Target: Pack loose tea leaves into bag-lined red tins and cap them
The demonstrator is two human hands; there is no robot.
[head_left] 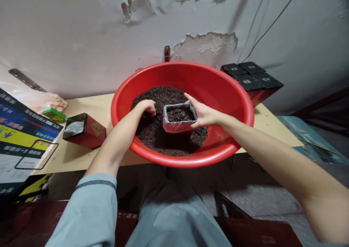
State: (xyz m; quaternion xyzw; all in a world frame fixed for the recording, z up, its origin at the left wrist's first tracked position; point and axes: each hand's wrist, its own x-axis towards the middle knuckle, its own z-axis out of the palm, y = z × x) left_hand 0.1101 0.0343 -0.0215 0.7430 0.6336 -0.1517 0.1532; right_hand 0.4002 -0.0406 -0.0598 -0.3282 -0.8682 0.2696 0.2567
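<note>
A big red plastic basin (182,161) holds a heap of dark, loose tea leaves (166,94). Over the heap, my right hand (203,112) grips a small square red tin (178,127) by its right side, thumb at the back. Clear plastic lines the tin and folds over its rim; tea leaves fill it almost to the top. My left hand (147,107) is down in the leaves to the left of the tin, fingers curled in and their tips partly hidden.
An open red tin (88,130) with a plastic liner lies tilted at the left. Several closed tins with black lids (252,76) stand at the back right. A printed box (24,130), a green packet (53,114) and a plastic bag (40,99) occupy the table's left end.
</note>
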